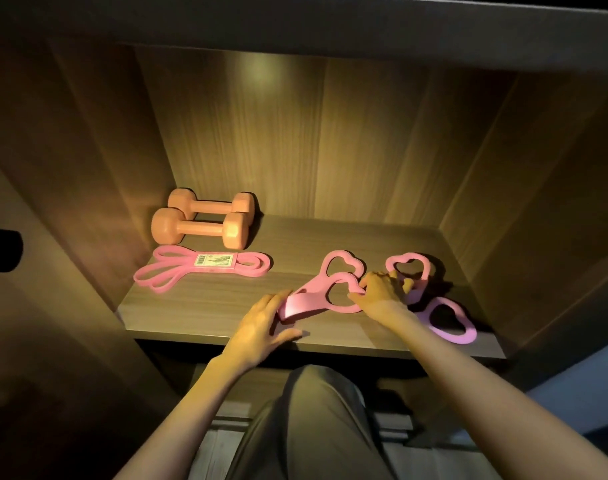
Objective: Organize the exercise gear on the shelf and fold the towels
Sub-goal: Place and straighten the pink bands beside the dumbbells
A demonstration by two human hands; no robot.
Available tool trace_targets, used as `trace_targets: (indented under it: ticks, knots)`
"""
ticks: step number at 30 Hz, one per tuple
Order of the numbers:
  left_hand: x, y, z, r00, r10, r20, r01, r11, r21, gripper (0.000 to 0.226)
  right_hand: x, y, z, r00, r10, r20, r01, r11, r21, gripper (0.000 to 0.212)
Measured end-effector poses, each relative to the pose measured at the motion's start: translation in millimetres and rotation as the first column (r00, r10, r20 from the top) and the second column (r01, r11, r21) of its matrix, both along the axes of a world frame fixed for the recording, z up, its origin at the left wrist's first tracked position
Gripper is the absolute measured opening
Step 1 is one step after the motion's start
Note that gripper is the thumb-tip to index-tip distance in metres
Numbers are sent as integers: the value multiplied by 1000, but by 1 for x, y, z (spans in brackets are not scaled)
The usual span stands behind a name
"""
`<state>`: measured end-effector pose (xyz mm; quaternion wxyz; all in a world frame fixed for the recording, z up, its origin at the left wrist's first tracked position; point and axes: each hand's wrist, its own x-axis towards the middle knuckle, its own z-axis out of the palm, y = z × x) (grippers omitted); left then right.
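The dim wooden shelf (209, 306) carried orange dumbbells (202, 230) and a labelled resistance loop (214, 261) at back left. Sorting the gear was in hand: the pink handle band (306, 303), doubled over near the front edge, next wanted squaring beside its purple twin (451, 338). The left grip (261, 323) lay wide and flat on its fold; the right grip (382, 292) curled narrowly about its heart-shaped handle

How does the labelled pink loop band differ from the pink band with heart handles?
The flat pink rubber loop band carries a paper label; the pink band with heart-shaped handles has none. The loop band has no handles; the other ends in two heart rings. The loop band lies untouched; the left hand and right hand both touch the handled band. Both are pink and lie on the wooden shelf.
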<state>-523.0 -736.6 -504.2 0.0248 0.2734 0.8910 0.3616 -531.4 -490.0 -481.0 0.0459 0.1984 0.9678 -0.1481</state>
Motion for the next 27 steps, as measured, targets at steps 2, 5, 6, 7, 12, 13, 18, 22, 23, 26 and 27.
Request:
trace_targets:
  ticks: [2,5,6,7,12,13,18,22,23,26,27]
  knots:
    - [0,2,-4,996,55,-65,-52,997,49,57,-4,-2,-1,1000,-16,1,16,999,44,23]
    - [-1,5,-7,987,132,-97,-123,988,90,45,-7,0,1,999,8,-45,-3,994,108,29]
    - [-2,6,-7,984,149,-94,-141,986,91,47,-7,1,4,997,14,-82,-5,994,107,29]
    - [-3,6,-8,982,164,-95,-155,984,89,49,-8,2,7,992,17,-124,-6,996,86,28]
    - [-14,1,1,955,228,-189,-235,972,-12,58,-17,6,28,957,24,-291,-63,990,-125,20]
    - [-16,-1,3,945,236,-228,-257,964,-66,59,-20,6,30,952,33,-304,-79,987,-139,18]
    - [-21,-15,0,949,181,-257,-256,920,-297,72,-36,-4,28,957,88,-277,-125,985,-118,18]
    - [-21,-20,-6,953,138,-270,-238,892,-384,67,-39,-13,20,980,78,-182,-101,988,-121,19]
    - [-22,-21,-6,953,131,-273,-233,895,-382,66,-38,-14,18,983,81,-163,-98,990,-100,21]
    - [-22,-23,-6,953,105,-283,-220,884,-413,64,-36,-15,13,985,80,-152,-91,994,-64,26]
    - [-23,-23,-5,955,102,-279,-217,879,-425,65,-35,-15,11,985,79,-154,-90,994,-65,28]
